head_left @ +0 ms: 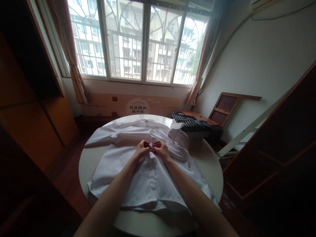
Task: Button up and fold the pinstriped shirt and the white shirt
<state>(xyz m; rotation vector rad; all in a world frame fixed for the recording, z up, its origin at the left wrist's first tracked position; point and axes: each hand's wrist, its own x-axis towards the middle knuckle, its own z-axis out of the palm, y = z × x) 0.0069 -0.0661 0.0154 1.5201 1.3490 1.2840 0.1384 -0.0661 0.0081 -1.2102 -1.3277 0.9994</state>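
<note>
A white long-sleeved shirt point(133, 187) lies spread over a round white table, its hem toward me and its front placket running down the middle. My left hand point(143, 148) pinches the placket from the left side. Close beside it, my right hand point(160, 149) pinches the fabric from the right, the fingertips of both hands nearly meeting. Any button between the fingers is too small to make out. One sleeve stretches out to the far left; the cloth on the right is bunched.
The round table point(209, 171) carries a stack of folded clothes with a black striped garment point(191, 122) on top at the back right. Beyond stand a wooden piece of furniture point(224, 107) and a barred window point(125, 42). Dark wooden panels flank both sides.
</note>
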